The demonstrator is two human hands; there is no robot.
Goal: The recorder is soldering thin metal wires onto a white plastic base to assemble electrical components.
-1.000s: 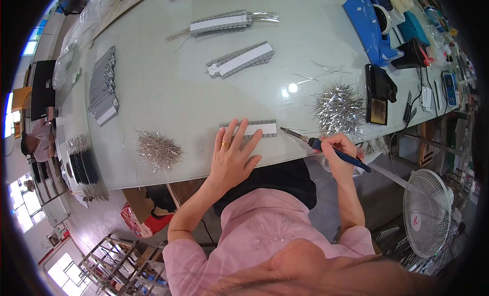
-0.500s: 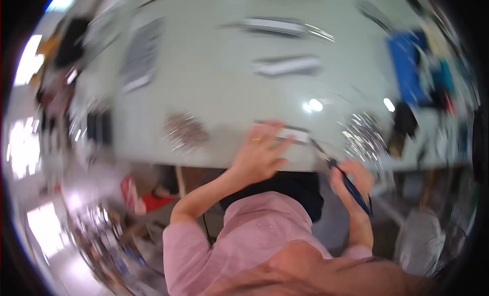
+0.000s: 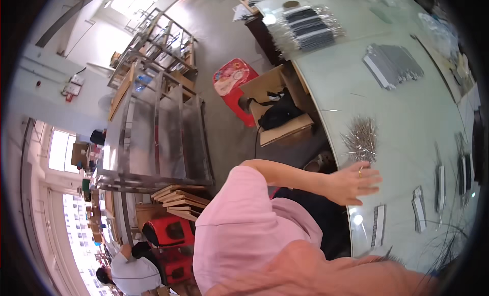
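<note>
My left hand [image 3: 355, 184] hovers at the table's edge with its fingers apart and holds nothing; a ring sits on one finger. Just beyond its fingertips lies a loose pile of thin metal pins [image 3: 360, 139]. A narrow pale strip with a dark, marked edge [image 3: 378, 226] rests on the table near this hand. Farther right is a short white-and-grey strip piece [image 3: 418, 209], then a longer strip with thin wires at its ends [image 3: 440, 186]. My right hand is out of the picture.
The pale green table [image 3: 338, 82] holds a stack of grey strips [image 3: 395, 64] and bundled dark strips with wire ends [image 3: 309, 29]. Beside it stand an open cardboard box with a black bag [image 3: 280, 113], a red stool [image 3: 234, 82] and metal racks [image 3: 153, 138]. A person [image 3: 133, 270] is far off.
The view has swung left. My left hand has come off the pale strip and is now near the pin pile. My right hand, which held a dark-handled tool, has left the picture.
</note>
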